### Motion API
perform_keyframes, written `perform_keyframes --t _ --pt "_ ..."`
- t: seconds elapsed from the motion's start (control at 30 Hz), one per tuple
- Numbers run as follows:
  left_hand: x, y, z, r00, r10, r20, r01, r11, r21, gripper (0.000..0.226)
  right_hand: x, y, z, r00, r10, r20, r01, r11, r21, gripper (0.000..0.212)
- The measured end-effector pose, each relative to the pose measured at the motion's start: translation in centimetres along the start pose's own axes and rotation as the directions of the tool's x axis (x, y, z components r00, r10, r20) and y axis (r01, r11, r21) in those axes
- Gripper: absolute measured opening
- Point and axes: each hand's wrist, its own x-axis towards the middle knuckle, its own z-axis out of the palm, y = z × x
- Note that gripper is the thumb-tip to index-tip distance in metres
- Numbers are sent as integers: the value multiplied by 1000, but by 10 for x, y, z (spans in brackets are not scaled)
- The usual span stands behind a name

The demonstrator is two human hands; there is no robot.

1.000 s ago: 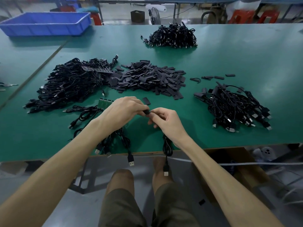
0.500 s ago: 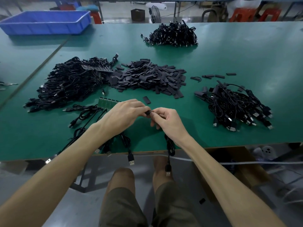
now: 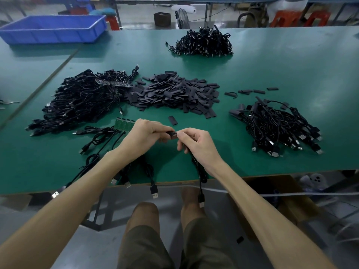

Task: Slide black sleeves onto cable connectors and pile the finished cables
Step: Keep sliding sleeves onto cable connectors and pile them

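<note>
On the green tabletop, the finished cables pile up at right. Near its front edge, the right hand has its grip clamped on a cable, and the left hand pinches a sleeve at the connector. The sleeving looks half done; next, the sleeve needs pushing fully on.

No text, label, brand, number or sign can be read. Any print on the green circuit boards is too small to make out. The same applies to the dark strip lying on the left cable pile. The blue bin shows no readable marking.
</note>
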Motion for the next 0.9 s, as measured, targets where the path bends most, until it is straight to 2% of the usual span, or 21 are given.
perform_keyframes --t 0.1,0.37,0.47,0.63,0.9 --pt "2 -1 2 998 -60 26 62 995 -74 28 1 0 2 1000 16 -27 -16 1000 -2 17" --pt "1 -4 3 998 -19 58 21 999 -33 25 1 0 2 1000 23 -22 -23 999 -23 17" --pt "3 -3 1 996 24 80 -25 1000 13 22 0 1 2 1000 19 -8 -19 999 -27 16" --pt "2 1 -3 971 169 171 -203 958 202 20 0 1 1 1000 15 19 -14 1000 -7 20" --pt "-3 0 -3 964 211 160 -245 939 242 26 0 -1 1 1000 3 28 -2 999 -33 19"
